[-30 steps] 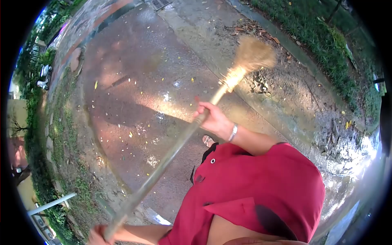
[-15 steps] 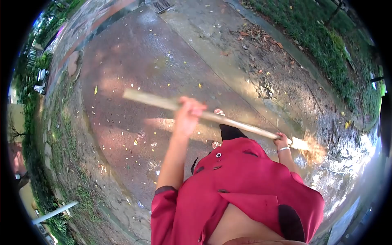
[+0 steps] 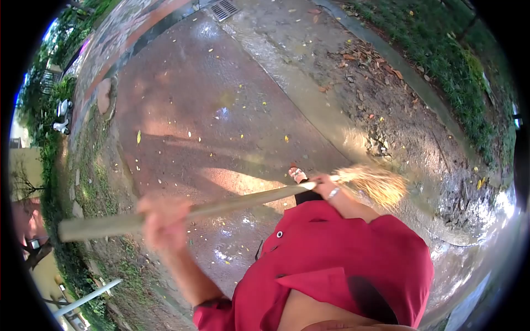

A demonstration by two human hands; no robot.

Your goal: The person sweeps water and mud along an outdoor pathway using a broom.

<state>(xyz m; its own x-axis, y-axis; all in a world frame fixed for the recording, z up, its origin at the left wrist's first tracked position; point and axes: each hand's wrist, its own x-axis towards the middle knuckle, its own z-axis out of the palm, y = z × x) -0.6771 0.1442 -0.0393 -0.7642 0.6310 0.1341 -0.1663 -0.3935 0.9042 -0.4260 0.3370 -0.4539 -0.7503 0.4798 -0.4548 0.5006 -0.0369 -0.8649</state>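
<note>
A straw broom with a long wooden handle (image 3: 243, 203) slants across the view in front of my red shirt. My left hand (image 3: 164, 219), somewhat blurred, is closed around the handle near its upper end at the left. Lower down, my right hand (image 3: 324, 186), with a bracelet at the wrist, grips the handle just above the bristles. The fanned straw bristles (image 3: 375, 183) are to the right, over the wet ground beside the path. One of my feet (image 3: 298, 174) shows just beyond the handle, in an open shoe.
A wet reddish path (image 3: 193, 110) with small scattered leaves runs ahead. Brown leaf litter (image 3: 367, 58) and mud lie along the right, by a curb and grass (image 3: 436, 60). A drain grate (image 3: 223, 9) is at the far end. A parked white scooter (image 3: 63, 116) stands far left.
The broom has swung: its upper end went left and down with my left hand, while the bristles and my right hand moved left and slightly up. Both hands keep their hold.
</note>
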